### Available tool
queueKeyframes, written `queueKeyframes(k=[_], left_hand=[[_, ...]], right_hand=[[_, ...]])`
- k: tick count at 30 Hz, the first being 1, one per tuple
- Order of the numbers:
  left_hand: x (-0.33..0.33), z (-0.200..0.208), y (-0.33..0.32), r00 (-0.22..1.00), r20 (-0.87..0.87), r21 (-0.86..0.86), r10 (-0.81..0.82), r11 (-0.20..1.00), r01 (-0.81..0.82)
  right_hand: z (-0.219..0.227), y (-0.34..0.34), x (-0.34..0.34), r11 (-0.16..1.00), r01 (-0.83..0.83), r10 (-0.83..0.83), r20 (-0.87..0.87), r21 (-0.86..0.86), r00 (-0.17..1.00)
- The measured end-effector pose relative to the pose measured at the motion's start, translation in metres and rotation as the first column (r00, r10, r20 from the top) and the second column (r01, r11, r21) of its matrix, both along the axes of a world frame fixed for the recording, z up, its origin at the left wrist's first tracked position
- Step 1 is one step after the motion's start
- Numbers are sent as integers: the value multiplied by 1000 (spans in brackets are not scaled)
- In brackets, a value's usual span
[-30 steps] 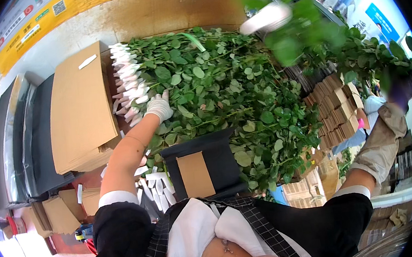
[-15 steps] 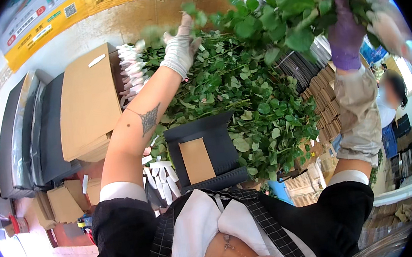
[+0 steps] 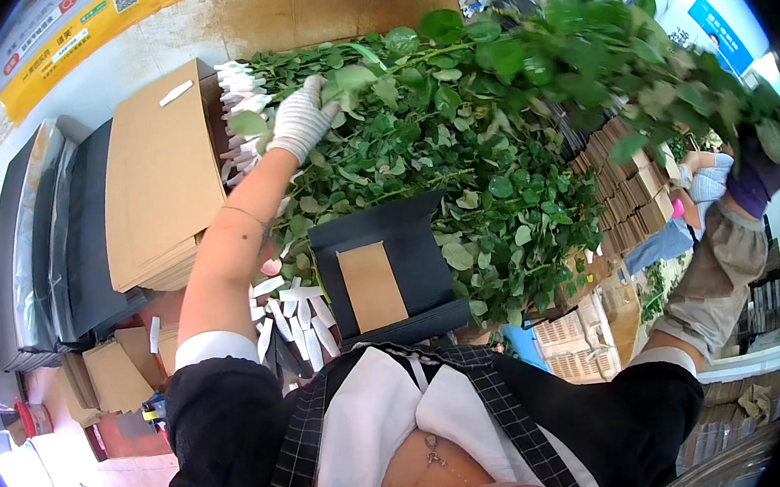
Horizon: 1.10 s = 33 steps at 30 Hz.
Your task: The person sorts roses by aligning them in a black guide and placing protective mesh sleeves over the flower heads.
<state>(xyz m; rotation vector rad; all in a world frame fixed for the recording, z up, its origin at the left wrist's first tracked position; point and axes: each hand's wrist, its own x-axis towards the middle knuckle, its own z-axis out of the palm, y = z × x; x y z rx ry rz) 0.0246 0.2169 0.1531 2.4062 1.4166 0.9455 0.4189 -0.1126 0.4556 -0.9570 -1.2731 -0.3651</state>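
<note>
A long bunch of leafy green stems (image 3: pixel 578 47) stretches above the bench, its right end blurred. At the far right my right hand (image 3: pixel 761 172), in a purple glove, is closed around the stem end. My left hand (image 3: pixel 303 120), in a white striped glove, is curled at the other end, with leaves showing on both sides of it; its grip is partly hidden. Below spreads a thick pile of leafy stems (image 3: pixel 508 204), with white-sleeved flower heads (image 3: pixel 239 94) along its left edge. An open black box (image 3: pixel 426 231) with a brown card (image 3: pixel 372 285) lies nearest me.
Flat brown cardboard (image 3: pixel 154 186) and black sheets (image 3: pixel 88 230) stand at the left. Loose white sleeves (image 3: pixel 299 327) lie beside the box. Stacked folded cardboard (image 3: pixel 623 179) is right of the pile. A co-worker's arm (image 3: pixel 708 177) and a pale crate (image 3: pixel 578 338) show at right.
My right hand has moved outward and down to the right with the leafy stems, stretching them across the pile. My left hand has shifted left and down, its fingers now more curled.
</note>
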Motion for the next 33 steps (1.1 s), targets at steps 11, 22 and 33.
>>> queueKeyframes(k=[11,22,33], left_hand=[[-3,26,9,959,-261,-169,-109,983,66],[42,53,2,924,-318,-53,-213,977,207],[42,0,36,965,-254,115,-60,989,92]], right_hand=[[-181,-28,-148,763,-132,272,129,-633,954],[-151,-122,-88,805,185,-101,177,-563,979],[-110,-230,-72,598,571,-504,290,-563,814]])
